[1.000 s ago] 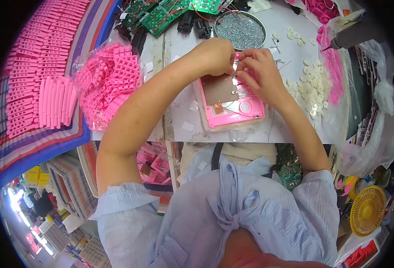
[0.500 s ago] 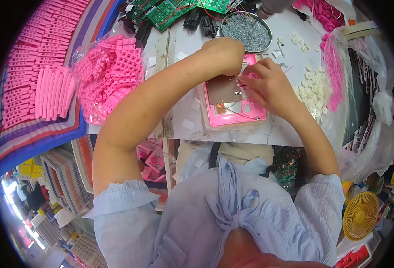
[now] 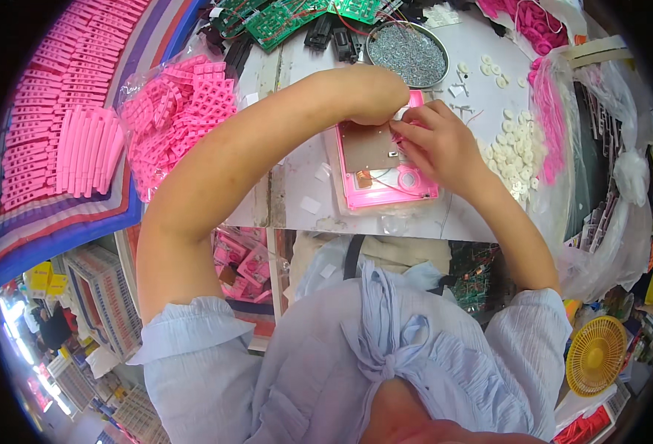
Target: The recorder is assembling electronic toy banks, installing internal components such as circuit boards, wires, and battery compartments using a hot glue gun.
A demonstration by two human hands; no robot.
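A pink plastic casing lies on the white worktable, with a brown circuit board set over its upper left part. Thin wires and a round ring moulding show in the casing below the board. My left hand is bent over the casing's far end, and its fingers are hidden behind the wrist. Beside the board's right edge, my right hand has thumb and fingertips pinched together near the left hand. Whatever is between those fingertips is too small to make out.
Past my hands stands a round metal dish of screws. Green circuit boards lie at the far left. A bag of pink keypads sits left, white round parts right. Pink strips cover a striped sheet.
My left hand has shifted slightly right, and its elbow has swung outward to the left. The right hand stays by the board's edge. A dark object above the dish has left the view.
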